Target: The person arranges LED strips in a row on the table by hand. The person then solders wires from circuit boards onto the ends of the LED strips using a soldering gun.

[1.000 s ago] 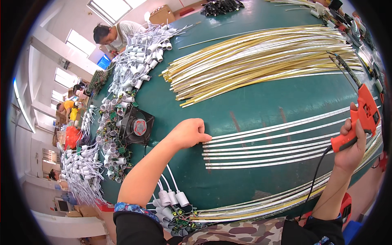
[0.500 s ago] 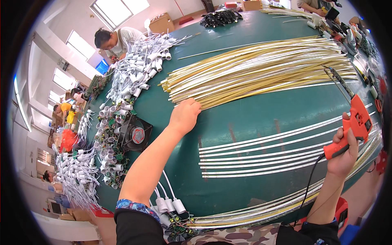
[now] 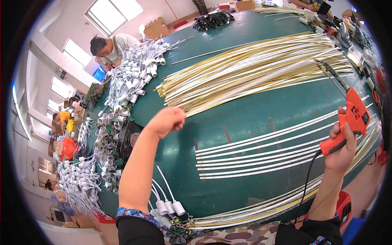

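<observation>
My left hand point(image 3: 166, 121) is closed at the left end of a thin LED strip point(image 3: 228, 100) beside the pile; part of the strip is smeared by motion. The large pile of white and yellow strips point(image 3: 249, 67) lies across the green table. My right hand point(image 3: 342, 149) grips the handle of a red soldering gun point(image 3: 354, 116), whose tip points up and away over the pile's right end. Nearer me, several white LED strips point(image 3: 261, 158) lie roughly side by side, apart from one another.
White lamp holders with wires point(image 3: 130, 77) are heaped at the left, beside circuit boards and a black fan point(image 3: 130, 139). More strips point(image 3: 261, 213) line the near table edge, with lamp holders point(image 3: 169, 207) at their left. A co-worker point(image 3: 112, 49) sits across the far left.
My left hand has moved left and slightly toward me, drawing a strip's end from the pile. The soldering gun stays in my right hand, and the view has shifted slightly.
</observation>
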Available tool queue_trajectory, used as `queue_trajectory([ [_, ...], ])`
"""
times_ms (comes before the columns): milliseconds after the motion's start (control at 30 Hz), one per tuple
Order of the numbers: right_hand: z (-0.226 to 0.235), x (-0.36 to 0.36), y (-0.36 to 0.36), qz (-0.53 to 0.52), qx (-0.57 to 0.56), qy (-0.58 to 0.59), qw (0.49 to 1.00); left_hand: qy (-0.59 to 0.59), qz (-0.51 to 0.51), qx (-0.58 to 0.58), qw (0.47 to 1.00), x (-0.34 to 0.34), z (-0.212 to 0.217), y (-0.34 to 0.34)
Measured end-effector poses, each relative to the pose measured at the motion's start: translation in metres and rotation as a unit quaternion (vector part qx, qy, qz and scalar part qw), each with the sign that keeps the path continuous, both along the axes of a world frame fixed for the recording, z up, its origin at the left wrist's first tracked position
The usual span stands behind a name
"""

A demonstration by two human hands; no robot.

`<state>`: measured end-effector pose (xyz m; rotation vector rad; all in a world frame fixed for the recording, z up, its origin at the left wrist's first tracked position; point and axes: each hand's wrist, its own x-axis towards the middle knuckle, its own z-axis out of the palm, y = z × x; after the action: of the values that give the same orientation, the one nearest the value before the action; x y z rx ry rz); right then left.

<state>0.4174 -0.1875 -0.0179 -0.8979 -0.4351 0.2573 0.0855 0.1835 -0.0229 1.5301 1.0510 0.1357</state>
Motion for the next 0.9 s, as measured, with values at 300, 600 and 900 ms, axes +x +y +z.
queue_trajectory([
  [300,-0.002,-0.001,0.005,-0.013,0.005,-0.002,1.000,0.119,0.063,0.173,0.976,-0.001,-0.011,-0.004],
  [600,0.001,-0.005,0.005,-0.015,0.009,-0.001,1.000,-0.146,0.279,-0.031,0.949,-0.021,-0.041,-0.005],
  [900,0.002,-0.003,0.004,-0.010,-0.009,-0.006,1.000,0.115,0.024,0.069,0.991,-0.039,-0.011,-0.032],
])
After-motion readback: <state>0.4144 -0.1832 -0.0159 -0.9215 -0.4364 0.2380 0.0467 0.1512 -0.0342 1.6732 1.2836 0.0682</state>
